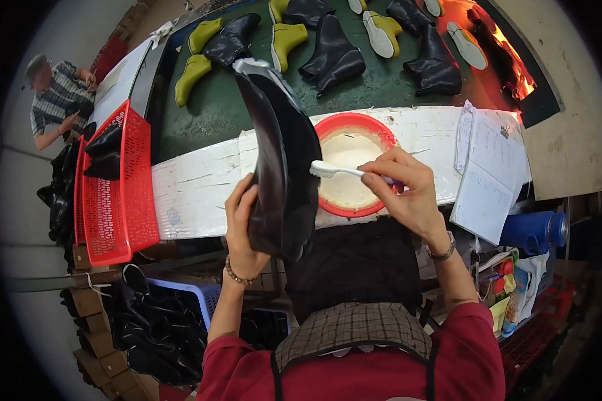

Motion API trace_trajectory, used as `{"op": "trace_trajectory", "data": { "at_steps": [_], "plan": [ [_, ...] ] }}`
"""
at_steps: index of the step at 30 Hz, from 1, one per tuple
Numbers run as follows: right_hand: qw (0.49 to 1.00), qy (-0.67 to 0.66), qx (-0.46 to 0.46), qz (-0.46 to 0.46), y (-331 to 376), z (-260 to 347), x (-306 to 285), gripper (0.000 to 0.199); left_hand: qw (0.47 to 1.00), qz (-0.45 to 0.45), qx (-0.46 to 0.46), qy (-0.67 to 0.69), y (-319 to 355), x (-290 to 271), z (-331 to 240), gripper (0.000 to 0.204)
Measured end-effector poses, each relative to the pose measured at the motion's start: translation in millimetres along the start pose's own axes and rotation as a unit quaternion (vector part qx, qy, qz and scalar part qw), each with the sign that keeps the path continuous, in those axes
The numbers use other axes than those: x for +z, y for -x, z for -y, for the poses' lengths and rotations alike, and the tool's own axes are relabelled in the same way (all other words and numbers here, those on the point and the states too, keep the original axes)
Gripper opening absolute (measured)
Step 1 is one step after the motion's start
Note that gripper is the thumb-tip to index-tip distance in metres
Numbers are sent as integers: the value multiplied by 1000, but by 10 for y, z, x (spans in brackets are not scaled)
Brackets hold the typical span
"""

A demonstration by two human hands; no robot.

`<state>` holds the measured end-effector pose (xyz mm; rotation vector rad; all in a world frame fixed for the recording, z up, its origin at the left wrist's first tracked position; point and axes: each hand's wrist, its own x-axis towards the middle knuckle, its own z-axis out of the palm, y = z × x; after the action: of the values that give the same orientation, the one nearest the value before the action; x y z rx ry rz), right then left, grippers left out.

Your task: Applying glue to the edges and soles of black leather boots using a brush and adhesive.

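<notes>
A shiny black boot [269,157] is held up in front of me, its shaft end low and its other end raised, with a whitish smear along the top edge. My left hand [242,230] is closed around its lower part. In my right hand [403,190] is a white toothbrush-like brush [344,170], pinched between thumb and fingers. White paste coats its head, which hovers close to the boot's right side; whether they touch I cannot tell. Beneath the brush stands a red basin [361,119] containing creamy white paste [348,150].
Black boots [332,57] and yellow-green foot-shaped pieces [287,41] lie on a dark green belt [224,110], near a glowing heater [523,81]. A red basket [130,200] stands left, an open notebook [487,174] right, beside a blue flask [532,230]. A person [60,100] sits far left.
</notes>
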<state>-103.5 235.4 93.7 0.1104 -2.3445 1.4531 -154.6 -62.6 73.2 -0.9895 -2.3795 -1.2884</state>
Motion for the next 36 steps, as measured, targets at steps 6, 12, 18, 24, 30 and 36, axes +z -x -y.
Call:
{"op": "trace_trajectory", "data": {
  "at_steps": [6,12,18,24,30,36],
  "plan": [
    [999,15,-21,-44,-391,-193,-172,13,996,62,46,34,86,-60,60,70],
    [987,36,-134,-79,-327,-145,-83,22,995,-12,-47,85,18,26,-15,68],
    [997,-44,-62,27,20,-14,-21,21,999,-40,-17,32,-150,86,52,78],
    [991,10,-115,-64,-163,-55,2,23,998,-54,32,27,-275,115,43,81],
    [990,-25,-131,45,-2,54,-21,24,990,-127,66,11,-367,200,182,75],
    [978,37,-193,-66,-249,144,-30,24,976,-185,114,16,-540,240,311,56]
  ]
}}
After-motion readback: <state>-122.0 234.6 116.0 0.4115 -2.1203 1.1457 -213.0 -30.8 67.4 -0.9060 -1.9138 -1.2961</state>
